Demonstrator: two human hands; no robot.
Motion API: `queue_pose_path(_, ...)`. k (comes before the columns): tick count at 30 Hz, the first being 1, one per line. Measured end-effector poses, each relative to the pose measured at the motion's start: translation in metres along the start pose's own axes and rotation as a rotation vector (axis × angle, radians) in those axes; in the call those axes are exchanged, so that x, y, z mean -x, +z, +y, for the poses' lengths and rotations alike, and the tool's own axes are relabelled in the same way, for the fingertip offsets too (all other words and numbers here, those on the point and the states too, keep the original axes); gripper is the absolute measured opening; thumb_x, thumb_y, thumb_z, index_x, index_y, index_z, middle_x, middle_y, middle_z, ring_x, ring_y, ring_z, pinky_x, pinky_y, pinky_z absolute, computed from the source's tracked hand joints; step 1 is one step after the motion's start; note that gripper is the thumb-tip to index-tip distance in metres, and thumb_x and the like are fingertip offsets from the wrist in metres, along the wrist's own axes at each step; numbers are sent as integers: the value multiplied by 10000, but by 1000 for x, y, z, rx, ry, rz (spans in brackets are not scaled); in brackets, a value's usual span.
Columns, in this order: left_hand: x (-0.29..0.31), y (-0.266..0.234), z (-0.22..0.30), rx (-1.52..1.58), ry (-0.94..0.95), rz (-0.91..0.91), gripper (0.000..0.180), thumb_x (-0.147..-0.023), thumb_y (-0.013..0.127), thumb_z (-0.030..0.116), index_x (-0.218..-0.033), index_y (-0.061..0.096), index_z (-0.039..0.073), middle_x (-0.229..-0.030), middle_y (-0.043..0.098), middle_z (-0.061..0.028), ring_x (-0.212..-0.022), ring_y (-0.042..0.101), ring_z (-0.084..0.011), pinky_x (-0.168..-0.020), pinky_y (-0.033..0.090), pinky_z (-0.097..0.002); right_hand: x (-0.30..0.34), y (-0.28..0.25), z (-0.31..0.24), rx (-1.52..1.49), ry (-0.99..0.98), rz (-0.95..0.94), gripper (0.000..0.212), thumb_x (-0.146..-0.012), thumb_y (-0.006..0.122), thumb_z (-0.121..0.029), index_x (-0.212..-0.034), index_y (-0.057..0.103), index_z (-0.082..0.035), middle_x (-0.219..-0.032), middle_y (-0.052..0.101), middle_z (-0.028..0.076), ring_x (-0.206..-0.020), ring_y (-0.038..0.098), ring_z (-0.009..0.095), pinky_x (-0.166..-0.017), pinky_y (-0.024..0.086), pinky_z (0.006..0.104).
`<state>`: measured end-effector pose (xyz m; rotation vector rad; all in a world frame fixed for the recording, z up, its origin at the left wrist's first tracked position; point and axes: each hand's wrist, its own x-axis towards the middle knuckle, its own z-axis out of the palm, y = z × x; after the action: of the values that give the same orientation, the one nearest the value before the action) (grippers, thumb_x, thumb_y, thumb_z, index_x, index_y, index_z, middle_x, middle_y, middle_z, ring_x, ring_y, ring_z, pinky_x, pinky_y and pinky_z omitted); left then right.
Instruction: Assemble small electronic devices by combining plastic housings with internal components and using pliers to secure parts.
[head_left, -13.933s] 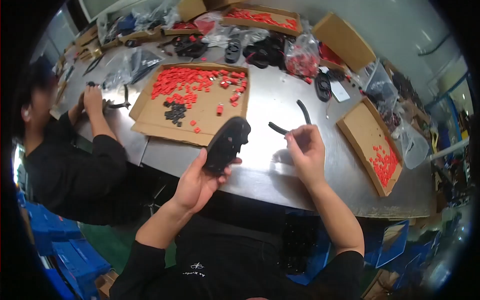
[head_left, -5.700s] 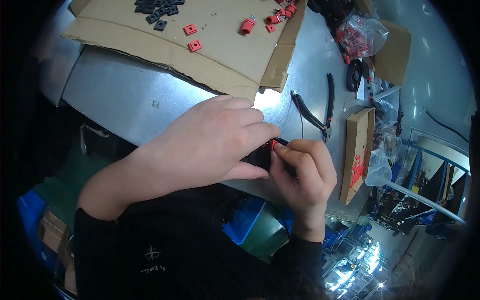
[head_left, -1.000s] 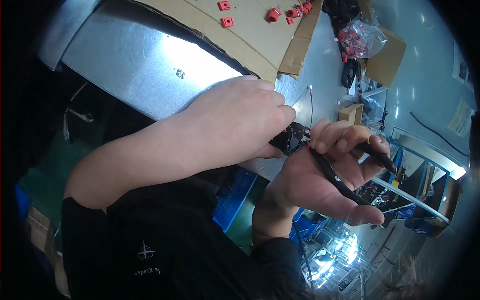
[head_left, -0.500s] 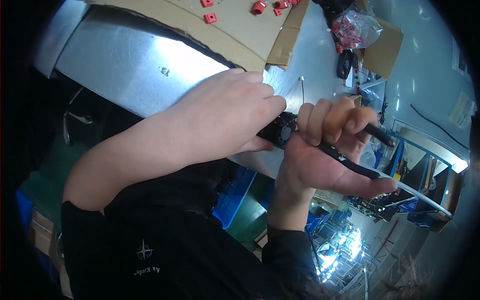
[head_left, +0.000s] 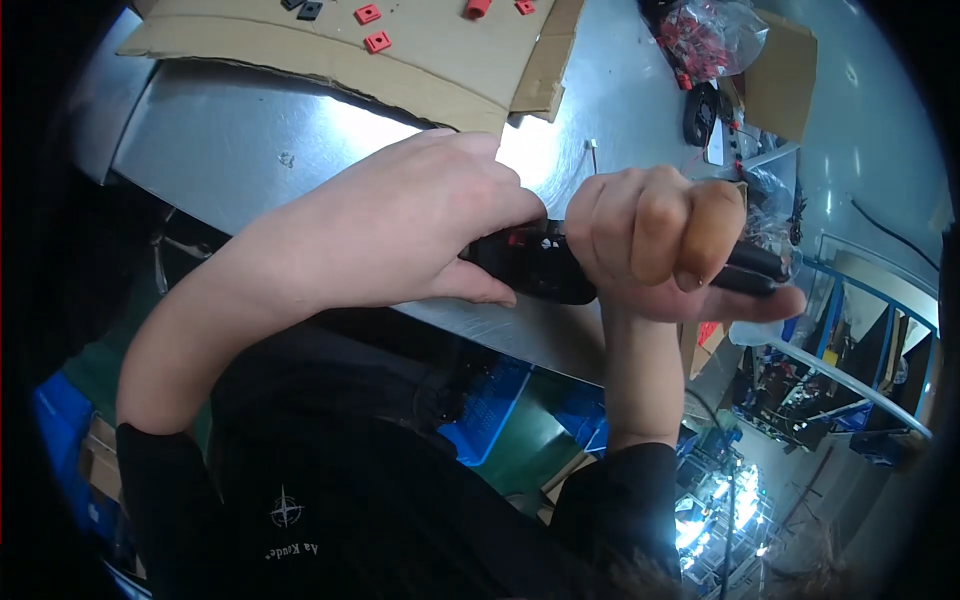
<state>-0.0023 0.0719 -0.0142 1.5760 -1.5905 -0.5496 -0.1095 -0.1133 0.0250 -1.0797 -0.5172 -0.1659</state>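
Note:
My right hand point(head_left: 655, 235) is closed round the two black handles of crimping pliers point(head_left: 545, 262), which are squeezed nearly together. The handle ends stick out past the fist on the right. At the other end, my left hand point(head_left: 440, 220) is closed against the pliers' black head, its thumb below and its fingers curled over the top. A small red spot shows on the head between the two hands. Whether a small piece sits in the jaws is hidden by the left fingers. The pliers are held above the table's near edge.
A cardboard tray point(head_left: 430, 60) with red and black small parts lies on the metal table point(head_left: 230, 140) at the back. A clear bag of red parts point(head_left: 712, 40) stands at the back right, near a black coil point(head_left: 700, 112). Below the table is a blue crate point(head_left: 490, 415).
The handles, spread apart before, are now squeezed together by my right hand. The left hand has moved slightly left along with the pliers. My view has shifted a little.

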Motion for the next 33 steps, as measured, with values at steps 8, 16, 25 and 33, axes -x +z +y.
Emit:
queue_pose_path(8,0,-6,3,-26,51,-9,417,-783,860,297,-1060,706,25,-940,682,-115,-974,613,-332,-919,491,-442,-28,-25,15,-378,109,-424,574,-996,560,-652,-854,573,-96,-572,472,-3,-390,358,104,-377,256,253)
queue_pose_path(16,-10,-2,1,52,63,-62,382,-779,859,302,-1013,666,69,-961,617,-78,-941,537,-301,-873,433,-415,-30,-17,9,-434,139,-483,670,-1068,474,-569,-691,588,-28,-549,419,50,-378,365,147,-367,228,282)
queue_pose_path(25,-12,-9,0,-7,56,-95,445,-785,836,330,-1114,704,61,-958,686,-90,-981,640,-311,-914,491,-437,-24,-11,-6,-198,171,-338,605,-1055,483,-583,-648,474,-136,-630,557,72,-413,480,167,-368,336,262)
queue_pose_path(33,-2,5,5,-59,108,63,450,-729,846,378,-1050,688,104,-821,582,-70,-817,549,-280,-752,427,-396,11,24,-64,427,-146,215,669,-858,719,-667,-1228,578,-126,-853,464,-2,-661,449,115,-558,378,294)
